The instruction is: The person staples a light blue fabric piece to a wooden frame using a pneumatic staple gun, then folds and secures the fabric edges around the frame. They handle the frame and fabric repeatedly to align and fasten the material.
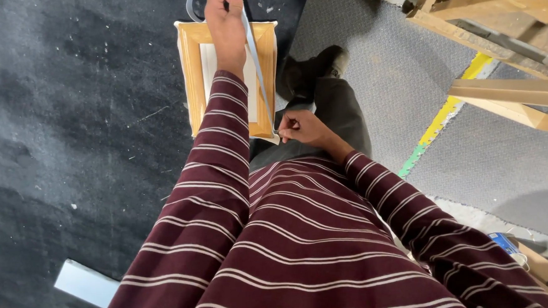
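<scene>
Grey strip (254,55) — left hand (226,16) grips top, right hand (301,127) pinches bottom — over wooden frame (191,71).

Dark, speckled floor matting (66,121) meets grey carpet (395,85) beside a wooden frame (189,71); right of the frame, yellow-green tape (438,123) crosses the carpet beneath timber pieces (508,95).

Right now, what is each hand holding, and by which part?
Both hold a grey strip stretched over the wooden frame: left hand grips its far end, right hand pinches its near end at the frame's corner.
</scene>
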